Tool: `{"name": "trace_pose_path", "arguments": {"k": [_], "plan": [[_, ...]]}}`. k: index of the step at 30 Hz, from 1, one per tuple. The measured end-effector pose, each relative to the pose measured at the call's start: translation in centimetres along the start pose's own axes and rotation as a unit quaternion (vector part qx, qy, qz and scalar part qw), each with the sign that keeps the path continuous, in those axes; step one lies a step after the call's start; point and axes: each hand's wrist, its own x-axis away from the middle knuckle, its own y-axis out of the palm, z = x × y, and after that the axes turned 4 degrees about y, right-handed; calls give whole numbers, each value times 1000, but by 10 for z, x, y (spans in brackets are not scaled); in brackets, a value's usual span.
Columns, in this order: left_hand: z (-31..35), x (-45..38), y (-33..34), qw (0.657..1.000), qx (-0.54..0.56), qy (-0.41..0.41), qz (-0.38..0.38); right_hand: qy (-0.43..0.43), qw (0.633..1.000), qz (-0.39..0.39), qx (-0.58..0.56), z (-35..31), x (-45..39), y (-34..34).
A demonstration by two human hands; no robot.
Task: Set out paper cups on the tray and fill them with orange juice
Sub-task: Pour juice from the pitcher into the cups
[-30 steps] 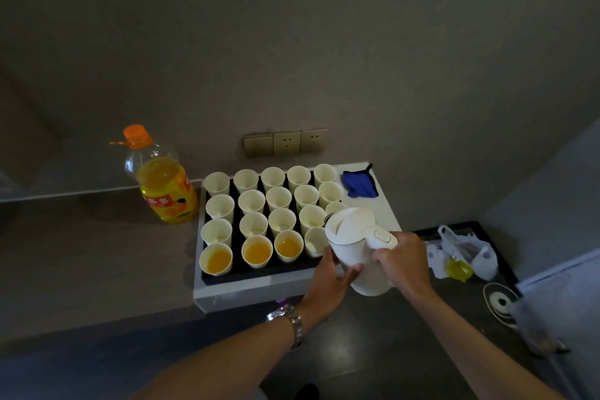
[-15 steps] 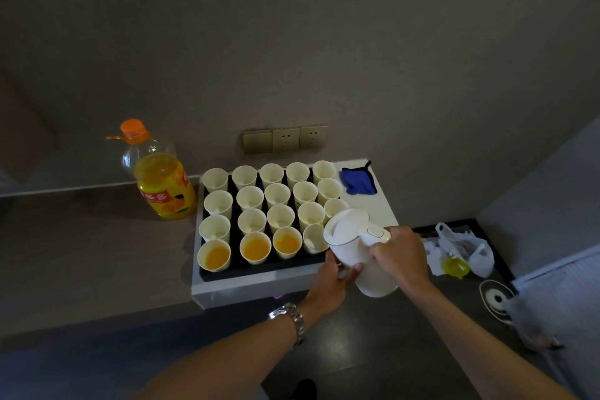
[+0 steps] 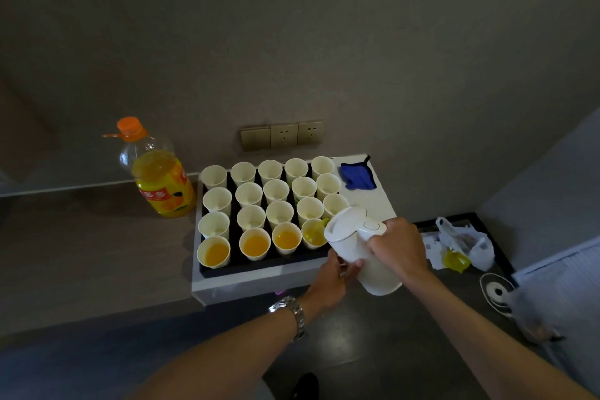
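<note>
A grey counter point(image 3: 81, 256) carries the orange juice bottle point(image 3: 160, 177) at left and a white board point(image 3: 373, 201) holding the black tray point(image 3: 233, 265) just right of it.

The kettle point(image 3: 357, 247) tipped further toward the tray, and juice began running into the fourth front cup point(image 3: 312, 233).
</note>
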Motion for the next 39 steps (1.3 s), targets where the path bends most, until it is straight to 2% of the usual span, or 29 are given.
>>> {"name": "trace_pose_path", "arguments": {"k": [23,30,39], "plan": [[-1,4,3,1000,-15,-12,1,-8,1000,-15,18,-3,0,-3],[-2,-2,5,999,-10,1,34,1,999,-6,-35,4,0,-2],[7,-1,2,995,-36,38,82,-15,996,-31,-83,9,-2,-3]]}}
